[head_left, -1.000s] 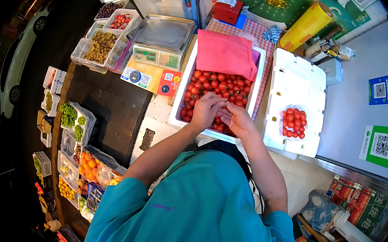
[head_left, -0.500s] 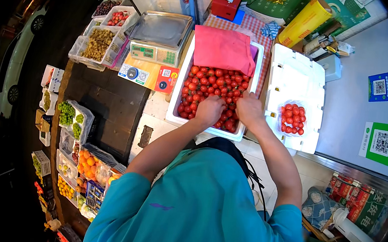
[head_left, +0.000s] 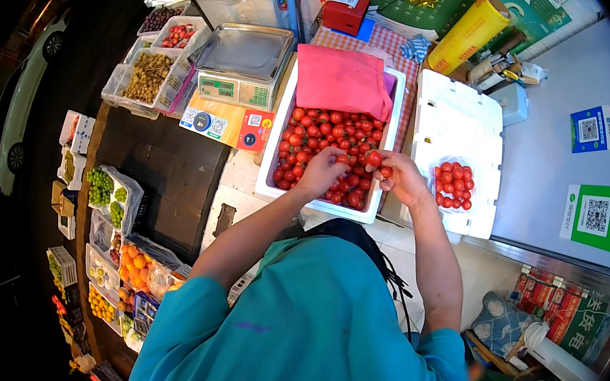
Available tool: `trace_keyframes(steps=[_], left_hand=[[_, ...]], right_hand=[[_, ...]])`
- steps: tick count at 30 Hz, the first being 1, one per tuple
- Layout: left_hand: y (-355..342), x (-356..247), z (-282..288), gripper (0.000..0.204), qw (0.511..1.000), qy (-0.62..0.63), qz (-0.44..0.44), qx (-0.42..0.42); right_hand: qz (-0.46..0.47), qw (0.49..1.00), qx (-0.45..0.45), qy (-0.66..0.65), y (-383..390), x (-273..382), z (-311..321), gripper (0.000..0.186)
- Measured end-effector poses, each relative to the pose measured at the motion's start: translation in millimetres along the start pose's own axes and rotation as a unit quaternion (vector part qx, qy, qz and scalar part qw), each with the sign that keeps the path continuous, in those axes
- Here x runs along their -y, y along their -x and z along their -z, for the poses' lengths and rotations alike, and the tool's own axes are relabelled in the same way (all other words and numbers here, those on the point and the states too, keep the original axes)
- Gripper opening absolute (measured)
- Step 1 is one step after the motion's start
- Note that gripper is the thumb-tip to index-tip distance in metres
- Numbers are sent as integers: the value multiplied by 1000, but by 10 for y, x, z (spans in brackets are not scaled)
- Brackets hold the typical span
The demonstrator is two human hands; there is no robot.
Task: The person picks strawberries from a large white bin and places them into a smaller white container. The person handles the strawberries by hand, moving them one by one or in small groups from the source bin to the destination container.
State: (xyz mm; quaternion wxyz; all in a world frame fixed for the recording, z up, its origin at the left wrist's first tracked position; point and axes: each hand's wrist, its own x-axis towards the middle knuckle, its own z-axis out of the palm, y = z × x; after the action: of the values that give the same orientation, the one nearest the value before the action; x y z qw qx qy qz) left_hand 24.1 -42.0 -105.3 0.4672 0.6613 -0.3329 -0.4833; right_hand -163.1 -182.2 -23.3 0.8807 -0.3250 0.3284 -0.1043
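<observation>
Red cherry tomatoes fill a white foam box in front of me. A pink sheet covers the box's far part. Just above the tomatoes, my left hand has its fingers curled together, with a tomato showing at the fingertips. Over the box's right rim, my right hand pinches cherry tomatoes between thumb and fingers. To its right, a clear plastic punnet with several cherry tomatoes in it rests on a white foam lid.
A weighing scale stands left of the box, with payment cards in front. A red printer and a yellow roll are at the back. Fruit trays line the left side. A grey counter lies at right.
My right hand has lifted out of the tomatoes and moved right, turning, with cherry tomatoes now visible in its fingers. My left hand has shifted slightly left. The view has moved a little.
</observation>
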Motion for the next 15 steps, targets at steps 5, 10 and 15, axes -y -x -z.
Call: trace_keyframes(steps=[5,10,15], left_hand=[[166,-333,158,21,938,327,78,85],[188,-352,272,21,957,272,81,55],[256,-363,333,28,946,314,63,44]], right_hand=[[-18,998,-11,-53,24,-128,-74,20],[-40,989,34,-135,-7,-215,-85,20],[-39,992,23,-115,6,-224,-219,20]])
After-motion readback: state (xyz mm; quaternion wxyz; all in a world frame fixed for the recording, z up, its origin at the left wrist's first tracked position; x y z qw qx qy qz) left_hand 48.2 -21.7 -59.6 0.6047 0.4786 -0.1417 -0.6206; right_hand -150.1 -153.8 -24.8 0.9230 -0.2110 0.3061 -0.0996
